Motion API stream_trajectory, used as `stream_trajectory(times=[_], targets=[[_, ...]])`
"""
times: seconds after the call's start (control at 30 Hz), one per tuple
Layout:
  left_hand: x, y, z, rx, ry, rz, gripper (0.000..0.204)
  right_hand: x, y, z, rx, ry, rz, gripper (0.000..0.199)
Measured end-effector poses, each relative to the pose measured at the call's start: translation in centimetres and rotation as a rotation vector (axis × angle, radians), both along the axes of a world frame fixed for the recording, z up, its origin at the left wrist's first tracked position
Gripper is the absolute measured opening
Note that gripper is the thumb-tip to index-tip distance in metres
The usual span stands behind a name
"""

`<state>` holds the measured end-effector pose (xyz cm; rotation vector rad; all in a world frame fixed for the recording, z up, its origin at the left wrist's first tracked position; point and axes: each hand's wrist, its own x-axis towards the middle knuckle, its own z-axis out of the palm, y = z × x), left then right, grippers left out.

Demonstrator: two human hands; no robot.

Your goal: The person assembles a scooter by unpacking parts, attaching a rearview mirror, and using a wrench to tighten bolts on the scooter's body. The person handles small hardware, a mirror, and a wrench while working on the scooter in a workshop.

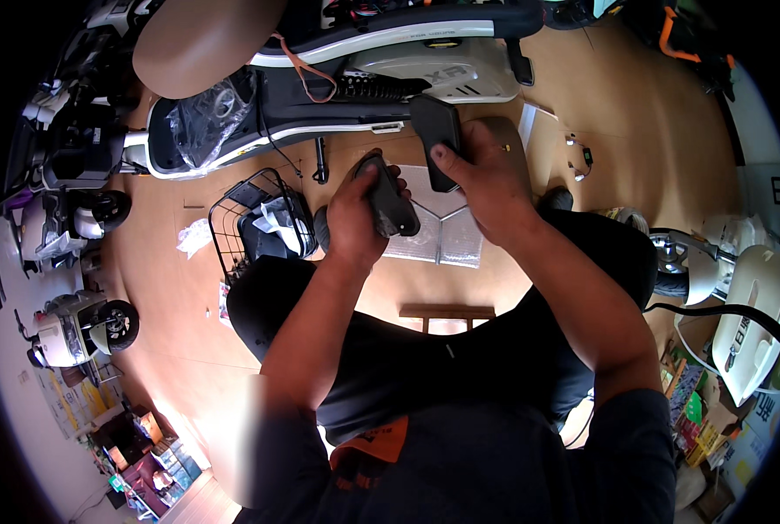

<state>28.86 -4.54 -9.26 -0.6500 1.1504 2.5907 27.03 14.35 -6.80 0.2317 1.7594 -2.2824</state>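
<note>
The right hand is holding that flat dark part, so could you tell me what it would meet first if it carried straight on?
Probably the scooter body lying on the floor: the right hand points up-frame with the flat dark part, whose tip already overlaps it. Depth is unclear.

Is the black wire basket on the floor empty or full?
Not empty. The black wire basket stands on the floor with white crumpled stuff and something dark inside.

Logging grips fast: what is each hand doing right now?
Left hand: closed around a dark grey part.
Right hand: closed on a flat black panel.
</note>
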Motion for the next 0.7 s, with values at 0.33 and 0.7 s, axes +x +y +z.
stream_trajectory(times=[0.33,0.7], targets=[[-0.1,-0.7,-0.6,-0.088,0.046,-0.143,0.027,0.9,1.8,2.4,0.983,1.038,-0.021,0.029],[-0.1,-0.2,-1.5,-0.101,0.014,-0.107,0.024,1.3,1.4,2.2,0.749,1.079,0.011,0.036]])
